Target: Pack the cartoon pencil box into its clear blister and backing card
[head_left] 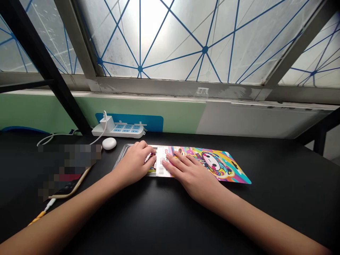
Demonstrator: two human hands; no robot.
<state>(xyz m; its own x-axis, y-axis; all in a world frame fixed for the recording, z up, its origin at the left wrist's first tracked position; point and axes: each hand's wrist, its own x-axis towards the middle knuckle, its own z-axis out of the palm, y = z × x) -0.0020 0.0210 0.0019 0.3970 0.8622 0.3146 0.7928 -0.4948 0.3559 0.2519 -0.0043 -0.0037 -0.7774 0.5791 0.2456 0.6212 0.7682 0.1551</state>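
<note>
A brightly printed card (233,168) with a cartoon figure in a hood lies on the black table. At its left end is a clear plastic package (122,154), with small colourful pieces partly showing under my fingers. My left hand (138,159) grips this package with bent fingers, its thumb near the card's white label (160,166). What lies beneath those fingertips is mostly hidden. Flat across the middle of the card rests my right hand (192,173), fingers stretched out and touching the label's right side.
A white power strip (130,131) with a plugged-in charger (107,124) stands along the wall. A white rounded case (109,143) sits left of the package. Further left lies a phone-like object (67,187), partly blurred out, with a cable. Black frame posts rise at both sides.
</note>
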